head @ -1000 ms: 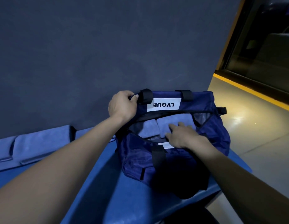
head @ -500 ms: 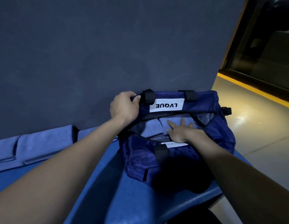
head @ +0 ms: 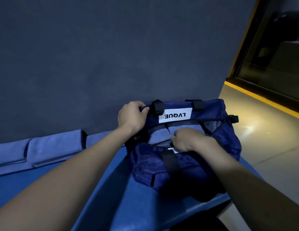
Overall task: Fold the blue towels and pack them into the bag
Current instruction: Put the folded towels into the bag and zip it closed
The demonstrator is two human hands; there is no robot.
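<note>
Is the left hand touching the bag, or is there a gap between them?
Touching. The head view shows the left hand with its fingers curled over the far top edge of the bag, beside a black strap, with no gap.

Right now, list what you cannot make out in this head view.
- Bag interior: the right hand and near rim cover it; the towels inside cannot be counted.
- Right hand's fingertips: curled at the near rim; what they pinch is unclear.
- Folded towels on the table: cut off by the left edge.
- Left hand grips the far rim; its palm side is hidden.
</note>
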